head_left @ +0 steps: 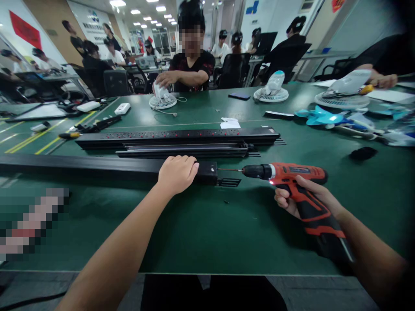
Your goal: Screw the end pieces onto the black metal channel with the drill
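My left hand (177, 173) is wrapped over the right end of a long black bar-shaped housing (129, 166) lying on the green table. In my right hand (301, 198) is an orange and black cordless drill (298, 172), its small light glowing by the trigger. The drill's long thin bit (230, 169) points left and reaches the end face of the housing; whether it sits in a screw there I cannot tell. Dark slotted strips (228, 182) jut out below that end. Behind lies a black power strip (175, 136) with red dots, and beside it a black rail (184, 150).
Across the green table (227, 242), a person handles a white fan part (162, 97). More fan parts (272, 88) and blue blades (320, 116) lie to the right. A yellow-handled screwdriver (69, 135) and a white power adapter (122, 108) lie to the left. A small dark bit (226, 201) lies near the front.
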A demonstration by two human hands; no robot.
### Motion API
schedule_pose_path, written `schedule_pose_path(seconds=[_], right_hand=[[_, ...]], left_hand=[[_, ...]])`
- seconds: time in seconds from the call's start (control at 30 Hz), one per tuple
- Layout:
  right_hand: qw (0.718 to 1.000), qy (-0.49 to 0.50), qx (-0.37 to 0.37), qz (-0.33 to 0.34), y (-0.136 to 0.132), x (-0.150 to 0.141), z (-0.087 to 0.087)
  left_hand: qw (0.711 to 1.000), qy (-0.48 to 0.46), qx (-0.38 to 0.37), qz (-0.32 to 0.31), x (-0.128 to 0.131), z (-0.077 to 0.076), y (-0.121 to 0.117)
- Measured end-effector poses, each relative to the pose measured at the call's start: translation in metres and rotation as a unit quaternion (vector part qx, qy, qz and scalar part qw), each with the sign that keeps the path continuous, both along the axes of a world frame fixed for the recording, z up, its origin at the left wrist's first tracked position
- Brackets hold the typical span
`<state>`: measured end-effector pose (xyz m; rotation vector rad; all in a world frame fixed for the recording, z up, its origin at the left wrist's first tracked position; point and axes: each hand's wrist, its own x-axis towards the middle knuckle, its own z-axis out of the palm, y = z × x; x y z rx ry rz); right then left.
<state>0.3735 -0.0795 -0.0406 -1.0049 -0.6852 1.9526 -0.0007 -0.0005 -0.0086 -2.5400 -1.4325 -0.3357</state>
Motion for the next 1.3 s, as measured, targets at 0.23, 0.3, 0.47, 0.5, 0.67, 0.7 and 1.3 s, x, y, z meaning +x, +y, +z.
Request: schedule_pose_path(seconds=[0.23,0.3,0.47,0.5,0.67,0.7,1.3], right_hand=[[1.000,-0.002,0.018,-0.010,-0.0004,-0.0037,0.0024],[1.000,-0.005,0.018,-0.012,-0.0003,-0.0046,0.0030],[1.000,-0.011,0.020,-0.013,0.0001,-0.0046,0.0027],[1.000,-0.011,0.020,-0.013,0.0000,-0.0044,0.0024],[1.000,-0.011,0.023,-0.011,-0.0011,-0.0037,0.0021],[1.000,-0.013,0.025,-0.011,-0.0013,-0.0035,0.0022],[0.999,-0.010,-0.043,-0.001,0.0008,0.0013,0.0008]], left_hand=[[1.000,0.007,0.001,0.002,0.0008,0.0016,-0.0013],[1.000,0.008,0.000,0.002,0.0008,0.0020,-0.0016],[1.000,0.011,0.002,0.003,0.0009,0.0016,-0.0014],[1.000,0.012,0.001,0.004,0.0010,0.0016,-0.0013],[1.000,0.009,0.001,0.003,0.0011,0.0012,-0.0010],[1.000,0.009,0.003,0.002,0.0011,0.0012,-0.0009],[1.000,0.001,0.004,0.001,0.0003,-0.0001,-0.0008]])
